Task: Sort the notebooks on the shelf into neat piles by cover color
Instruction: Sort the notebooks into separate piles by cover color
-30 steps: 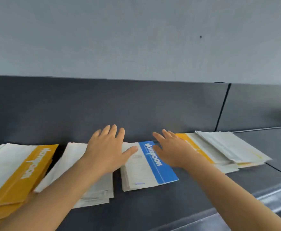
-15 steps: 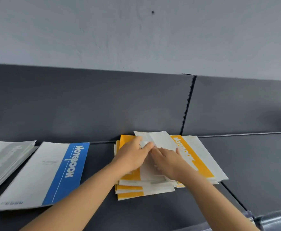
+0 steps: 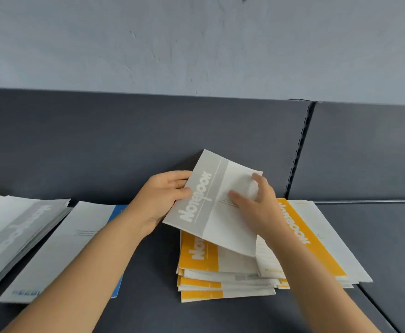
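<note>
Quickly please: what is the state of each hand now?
Left hand: grips the grey notebook by its left edge.
Right hand: touches its cover; whether it grips cannot be told.

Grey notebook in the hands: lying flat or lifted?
Lifted: left hand grips the grey notebook, right hand on it, tilted above the yellow pile.

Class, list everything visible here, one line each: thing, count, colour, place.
Grey-banded paper notebook: one, grey and white, held above yellow pile.
Yellow-banded notebooks: loose pile, count unclear, shelf centre-right.
Blue-banded notebook: one visible, left of that pile.
Grey-banded notebook pile: several, far left.
Dark grey shelf: one, under everything.
Light grey wall: one, behind.
Left hand: one, grips held notebook's banded edge.
Right hand: one, on its cover.
</note>
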{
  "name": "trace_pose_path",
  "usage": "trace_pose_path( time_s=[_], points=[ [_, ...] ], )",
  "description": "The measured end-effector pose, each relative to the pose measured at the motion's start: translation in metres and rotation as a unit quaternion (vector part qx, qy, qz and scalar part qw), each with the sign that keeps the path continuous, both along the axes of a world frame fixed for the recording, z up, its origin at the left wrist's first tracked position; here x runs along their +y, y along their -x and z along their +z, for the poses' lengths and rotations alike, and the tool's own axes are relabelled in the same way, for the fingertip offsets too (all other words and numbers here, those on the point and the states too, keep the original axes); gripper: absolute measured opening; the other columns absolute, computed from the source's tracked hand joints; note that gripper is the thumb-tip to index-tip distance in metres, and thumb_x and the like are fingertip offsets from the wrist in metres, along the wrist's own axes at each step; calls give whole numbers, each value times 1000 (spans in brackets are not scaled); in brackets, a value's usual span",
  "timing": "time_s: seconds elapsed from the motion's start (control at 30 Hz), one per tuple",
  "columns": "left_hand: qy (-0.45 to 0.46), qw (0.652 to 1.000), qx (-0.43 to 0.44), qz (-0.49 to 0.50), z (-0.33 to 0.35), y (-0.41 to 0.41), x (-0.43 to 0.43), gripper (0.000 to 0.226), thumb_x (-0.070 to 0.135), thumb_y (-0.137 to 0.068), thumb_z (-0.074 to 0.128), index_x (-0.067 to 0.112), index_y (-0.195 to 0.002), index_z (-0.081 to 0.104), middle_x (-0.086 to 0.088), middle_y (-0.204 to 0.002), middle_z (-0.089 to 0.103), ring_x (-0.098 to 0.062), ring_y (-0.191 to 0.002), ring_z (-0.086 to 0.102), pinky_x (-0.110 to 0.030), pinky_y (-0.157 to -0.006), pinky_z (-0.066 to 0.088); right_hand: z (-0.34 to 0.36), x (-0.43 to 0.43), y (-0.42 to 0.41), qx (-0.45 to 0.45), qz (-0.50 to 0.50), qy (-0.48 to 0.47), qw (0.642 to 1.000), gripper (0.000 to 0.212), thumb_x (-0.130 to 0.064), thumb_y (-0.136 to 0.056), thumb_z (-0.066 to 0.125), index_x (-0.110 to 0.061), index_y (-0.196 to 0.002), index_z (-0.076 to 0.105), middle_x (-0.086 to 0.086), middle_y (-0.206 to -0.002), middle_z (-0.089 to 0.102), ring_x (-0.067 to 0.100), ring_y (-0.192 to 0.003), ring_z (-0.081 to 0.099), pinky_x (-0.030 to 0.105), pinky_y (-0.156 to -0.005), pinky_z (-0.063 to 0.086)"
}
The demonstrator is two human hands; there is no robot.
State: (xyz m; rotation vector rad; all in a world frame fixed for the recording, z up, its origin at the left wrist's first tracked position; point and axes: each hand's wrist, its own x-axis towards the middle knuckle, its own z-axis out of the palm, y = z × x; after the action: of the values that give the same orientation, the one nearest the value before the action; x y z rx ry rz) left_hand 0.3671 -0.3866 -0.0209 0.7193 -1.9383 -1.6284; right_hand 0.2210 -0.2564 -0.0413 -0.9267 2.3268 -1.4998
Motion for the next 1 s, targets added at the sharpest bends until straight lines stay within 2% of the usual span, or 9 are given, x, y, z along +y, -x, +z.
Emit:
trace_pose_path(
  time_s=[0.17,0.3,0.37,0.4,0.47,0.73,0.83,0.9,1.0],
  points=[
    [111,992,-32,-58,17,-21,-16,27,3,-90,64,21,-110,72,2,-96,76,-13,-89,72,-19,-77,57,14,-15,-23,385,39,-124,914,89,-70,-82,45,-41,-148,-7,0,-155,-28,23,-140,-33,46,-110,-21],
    [171,978,-79,-91,32,-50,-27,18,11,-81,77,15,-98,75,-3,-87,77,-12,-86,73,-17,-85,54,36,-45,-54,443,195,-176,857,59,-74,-78,33,-43,-126,48,-13,-138,47,17,-146,7,48,-102,-32],
    [176,979,-87,-62,38,-75,-39,21,17,-73,84,14,-92,75,-6,-80,76,-13,-77,71,-21,-84,53,45,-63,-76,359,252,-163,884,35,-60,-86,50,-27,-85,62,-14,-73,57,3,-98,53,46,-113,-1],
    [175,980,-89,-41,41,-91,-49,25,21,-70,86,15,-91,74,-7,-78,75,-12,-73,70,-23,-83,53,47,-73,-88,289,285,-140,903,34,-51,-87,57,-20,-73,59,-10,-59,47,1,-70,50,37,-104,26],
    [163,983,-84,-4,45,-127,-74,34,26,-64,89,19,-94,73,-9,-79,75,-13,-70,67,-28,-79,52,52,-92,-115,194,306,-104,926,36,-41,-87,63,-11,-68,57,-7,-56,43,6,-52,39,23,-63,38],
    [152,976,-139,64,37,-270,-181,63,13,-74,83,16,-129,52,0,-120,63,-16,-104,66,-30,-79,57,16,-186,-236,-122,148,4,981,21,-17,-93,53,-3,-78,56,11,-70,51,20,-62,47,31,-61,41],
    [258,924,-277,50,21,-290,-196,91,44,-83,72,25,-153,18,-1,-161,6,-23,-146,21,-36,-112,30,-3,-218,-277,-132,85,16,988,13,-6,-90,44,-10,-83,54,5,-77,54,22,-69,47,26,-66,39],
    [356,863,-358,26,8,-297,-199,95,61,-89,53,25,-155,-5,-4,-155,-35,-26,-148,-18,-42,-118,7,-9,-228,-295,-110,21,44,993,14,-8,-94,42,-20,-100,46,-7,-86,54,15,-79,49,23,-64,38],
    [466,782,-413,-16,-13,-300,-204,88,72,-91,27,24,-154,-11,-6,-147,-48,-24,-139,-38,-45,-117,-8,-17,-233,-310,-103,-23,71,992,25,2,-91,39,-18,-106,44,-8,-100,55,9,-86,49,14,-61,36]
  ],
)
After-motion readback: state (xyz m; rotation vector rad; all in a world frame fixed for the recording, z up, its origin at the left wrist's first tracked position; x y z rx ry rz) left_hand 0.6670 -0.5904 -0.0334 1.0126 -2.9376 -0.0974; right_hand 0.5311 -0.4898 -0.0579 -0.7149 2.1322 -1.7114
